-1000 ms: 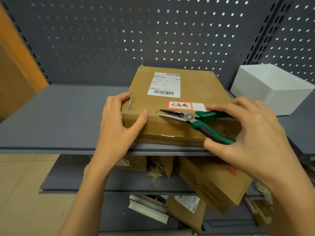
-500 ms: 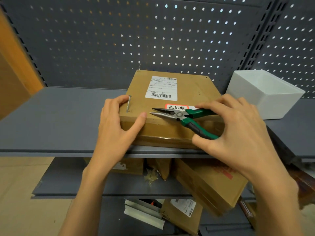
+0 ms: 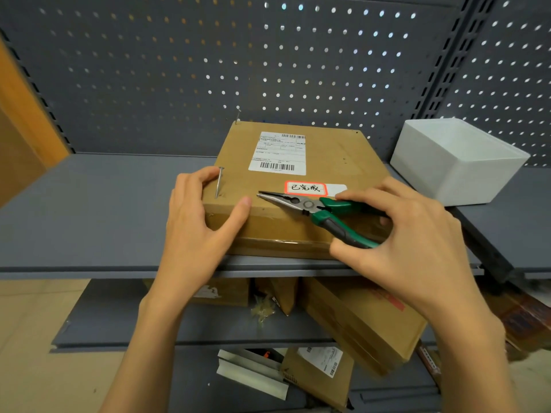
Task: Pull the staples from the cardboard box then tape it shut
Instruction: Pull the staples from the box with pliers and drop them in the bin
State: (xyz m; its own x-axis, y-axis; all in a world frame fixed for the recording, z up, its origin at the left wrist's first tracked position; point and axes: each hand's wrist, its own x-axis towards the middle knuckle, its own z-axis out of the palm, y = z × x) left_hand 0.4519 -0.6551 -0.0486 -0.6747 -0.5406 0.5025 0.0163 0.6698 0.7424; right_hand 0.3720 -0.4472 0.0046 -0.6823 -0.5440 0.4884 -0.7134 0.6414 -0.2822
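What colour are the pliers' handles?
Green with dark grey grips, on the pliers in the head view.

The pliers have slid left across the top of the cardboard box in the right hand, their open tips now close to the left hand's thumb. The handles are spread a little wider than a second ago.
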